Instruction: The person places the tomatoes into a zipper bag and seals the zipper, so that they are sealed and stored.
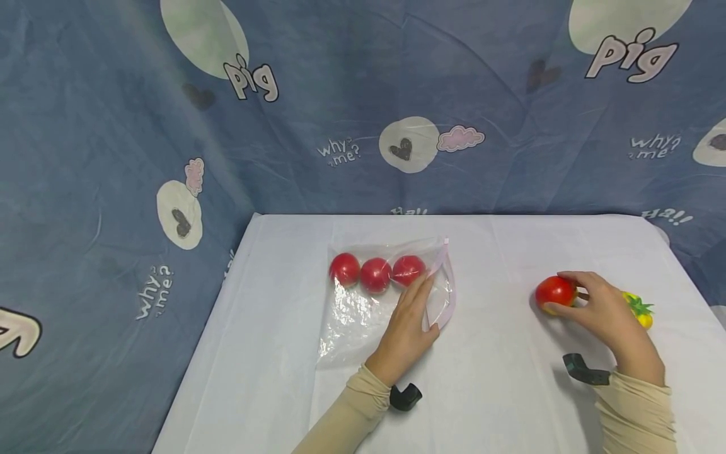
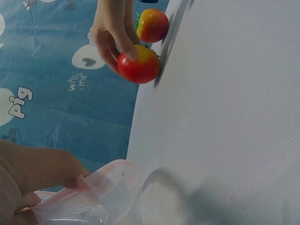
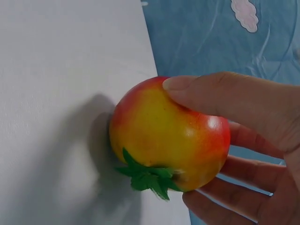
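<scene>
A clear zip bag [image 1: 351, 321] with a pink edge lies flat, three red tomatoes [image 1: 375, 275] in a row inside it. My left hand [image 1: 404, 334] is at the bag's mouth; in the left wrist view its thumb and fingers [image 2: 42, 173] pinch the pink-edged plastic [image 2: 110, 187]. My right hand [image 1: 609, 312] grips a red-and-yellow tomato [image 1: 556, 293], thumb on one side and fingers on the other. The right wrist view shows this tomato [image 3: 171, 140] with its green stem toward the camera. Behind the right hand, another tomato [image 1: 645, 320] is partly hidden.
The white table [image 1: 488, 391] carries these things, with blue printed cloth [image 1: 317, 82] behind it and at its left. Black wrist mounts [image 1: 405, 398] stick out near both sleeves.
</scene>
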`<state>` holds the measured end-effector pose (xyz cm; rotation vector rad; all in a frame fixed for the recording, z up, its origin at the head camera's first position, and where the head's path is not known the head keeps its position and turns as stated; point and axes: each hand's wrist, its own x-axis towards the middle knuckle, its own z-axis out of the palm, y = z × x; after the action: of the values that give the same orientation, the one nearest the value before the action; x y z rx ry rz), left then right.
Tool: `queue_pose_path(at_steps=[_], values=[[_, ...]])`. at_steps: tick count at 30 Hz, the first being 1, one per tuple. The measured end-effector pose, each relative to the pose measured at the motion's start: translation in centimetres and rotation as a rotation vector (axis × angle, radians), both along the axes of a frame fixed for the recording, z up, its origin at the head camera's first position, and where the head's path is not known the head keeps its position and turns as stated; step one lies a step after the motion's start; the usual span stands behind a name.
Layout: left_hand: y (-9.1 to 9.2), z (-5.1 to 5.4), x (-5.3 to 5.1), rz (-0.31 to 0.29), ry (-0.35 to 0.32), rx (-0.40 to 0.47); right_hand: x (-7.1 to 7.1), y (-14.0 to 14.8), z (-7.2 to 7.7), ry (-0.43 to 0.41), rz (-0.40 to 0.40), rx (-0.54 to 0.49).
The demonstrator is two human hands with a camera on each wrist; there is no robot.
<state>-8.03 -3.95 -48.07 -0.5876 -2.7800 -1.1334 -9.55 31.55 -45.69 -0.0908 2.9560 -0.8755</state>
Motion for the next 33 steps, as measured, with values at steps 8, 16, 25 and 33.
queue_pose_path(at_steps=[8,16,25,33], values=[[0.0,0.0,0.0,0.0,0.002,0.002,-0.2,-1.0,-0.2,0.034,0.025,-0.062],[-0.1,0.1,0.0,-0.004,0.0,0.01,-0.3,-1.9,-0.2,0.072,0.04,-0.102],[-0.1,0.5,0.1,-0.004,-0.007,0.004,-0.6,-3.2,-0.3,0.1,0.076,-0.2],[-0.1,0.5,0.1,-0.003,-0.019,0.011,-0.7,-4.7,-0.8,0.146,0.101,-0.285]])
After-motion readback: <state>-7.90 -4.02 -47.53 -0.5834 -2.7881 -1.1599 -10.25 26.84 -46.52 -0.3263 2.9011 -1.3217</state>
